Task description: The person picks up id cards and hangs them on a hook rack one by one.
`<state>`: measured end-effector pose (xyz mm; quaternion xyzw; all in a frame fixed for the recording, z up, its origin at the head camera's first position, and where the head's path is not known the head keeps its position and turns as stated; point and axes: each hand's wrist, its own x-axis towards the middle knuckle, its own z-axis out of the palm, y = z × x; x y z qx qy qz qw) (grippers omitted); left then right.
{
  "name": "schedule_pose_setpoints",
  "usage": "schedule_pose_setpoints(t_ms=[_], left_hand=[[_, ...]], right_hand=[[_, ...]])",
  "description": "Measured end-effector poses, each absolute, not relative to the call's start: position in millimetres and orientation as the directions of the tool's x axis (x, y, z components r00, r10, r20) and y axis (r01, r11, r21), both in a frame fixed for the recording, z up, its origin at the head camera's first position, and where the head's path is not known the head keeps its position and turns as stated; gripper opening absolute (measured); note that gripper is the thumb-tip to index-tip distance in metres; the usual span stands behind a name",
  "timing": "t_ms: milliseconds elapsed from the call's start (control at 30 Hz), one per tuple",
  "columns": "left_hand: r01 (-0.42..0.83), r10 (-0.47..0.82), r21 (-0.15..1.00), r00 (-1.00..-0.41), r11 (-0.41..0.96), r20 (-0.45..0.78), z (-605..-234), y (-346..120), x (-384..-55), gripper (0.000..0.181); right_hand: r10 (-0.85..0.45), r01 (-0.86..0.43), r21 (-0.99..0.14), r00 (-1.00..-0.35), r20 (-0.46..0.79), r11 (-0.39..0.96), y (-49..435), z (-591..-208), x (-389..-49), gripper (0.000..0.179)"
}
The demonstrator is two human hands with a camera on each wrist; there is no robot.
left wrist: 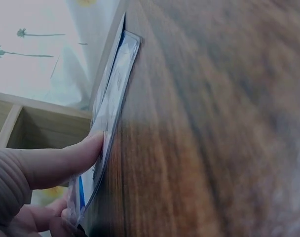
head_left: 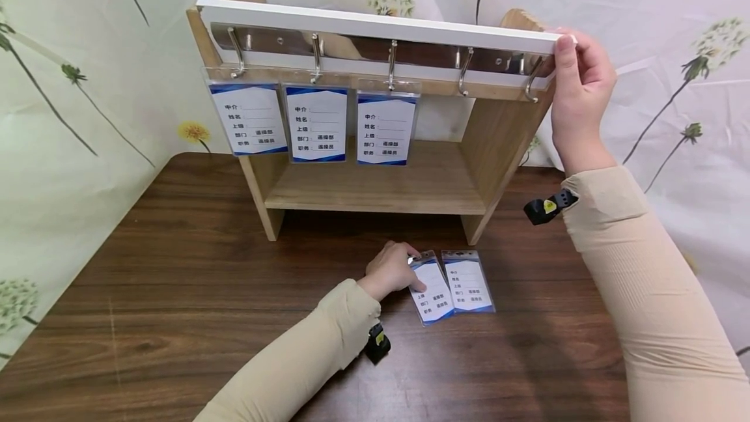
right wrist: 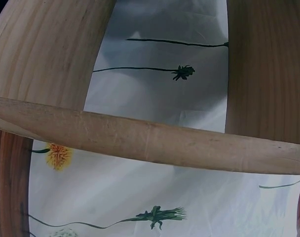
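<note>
My left hand (head_left: 391,270) pinches the top left part of an ID badge in a clear sleeve (head_left: 436,293) lying low over the table. In the left wrist view, the thumb (left wrist: 66,160) presses on the badge's face and other fingers curl at its edge. Beside it lies a second ID badge (head_left: 469,285), overlapping it slightly. Up on the right, my right hand (head_left: 583,86) grips the end of a white rail (head_left: 375,18) with metal hooks, thumb on its front. Three ID badges, left (head_left: 249,119), middle (head_left: 316,124) and right (head_left: 385,129), hang from the rail's left hooks.
A wooden shelf (head_left: 375,184) stands on the dark wooden table (head_left: 176,292), with the hook rail across its top. Its side panel (right wrist: 140,138) fills much of the right wrist view. Behind is a white cloth (head_left: 117,70) printed with flowers.
</note>
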<state>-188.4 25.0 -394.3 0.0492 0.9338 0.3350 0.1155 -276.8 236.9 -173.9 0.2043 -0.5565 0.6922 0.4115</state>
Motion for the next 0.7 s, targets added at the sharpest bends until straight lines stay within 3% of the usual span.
schedule_pose_setpoints(t_ms=[333, 700], left_hand=[[-0.006, 0.158, 0.732, -0.975, 0.682, -0.156, -395.0, 21.9, -190.0, 0.045], [-0.052, 0.212, 0.862, -0.96, 0.503, -0.182, -393.8, 21.0, -191.3, 0.041]], right_hand=[[0.329, -0.809, -0.587, -0.563, 0.758, -0.033, 237.7, -174.0, -276.5, 0.015], [0.314, -0.815, -0.578, -0.556, 0.769, -0.028, 238.3, -174.0, -276.5, 0.015]])
